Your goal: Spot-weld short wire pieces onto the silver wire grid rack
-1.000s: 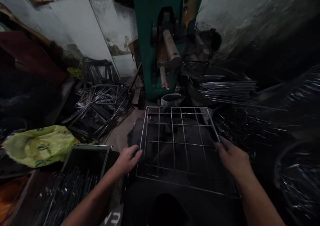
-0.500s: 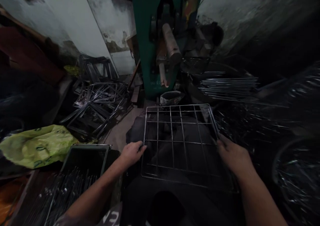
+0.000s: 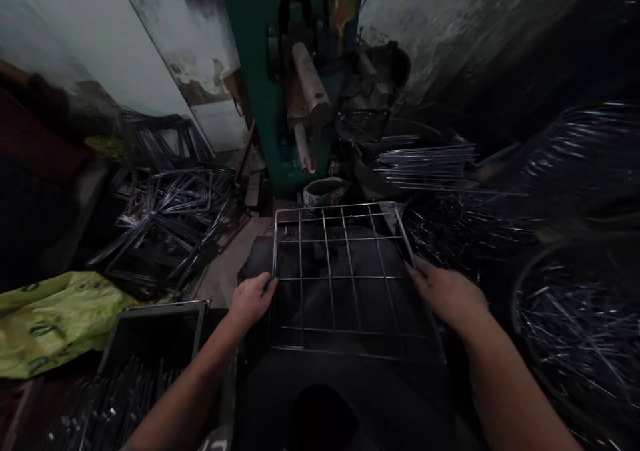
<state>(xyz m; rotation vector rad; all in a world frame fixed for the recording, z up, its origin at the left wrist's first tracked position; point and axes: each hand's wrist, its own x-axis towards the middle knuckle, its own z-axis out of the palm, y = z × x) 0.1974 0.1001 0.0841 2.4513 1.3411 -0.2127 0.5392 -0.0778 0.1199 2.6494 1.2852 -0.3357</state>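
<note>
A rectangular wire rack (image 3: 327,240) of thin metal rods, crossed into a grid, is held out over the dark-clothed lap. My left hand (image 3: 253,299) pinches its left side rod, thumb on top. On the opposite side, my right hand (image 3: 449,296) is closed around the right edge, its fingertips partly hidden in shadow. Beyond the rack's far edge stands a green machine (image 3: 250,104), from which two round metal bars (image 3: 311,88) jut forward, one above the other. The rack is below and apart from those bars.
To the left lie a heap of wire frames (image 3: 170,204), a yellow-green sack (image 3: 63,314) and a box (image 3: 155,308) near upright rods (image 3: 117,398). On the right are a stack of rods (image 3: 425,161) and a round basin (image 3: 520,284) holding many short metal pieces.
The view has turned right, so the machine and heaps sit further left in the picture. Both hands still hold the rack, which stays over the lap.
</note>
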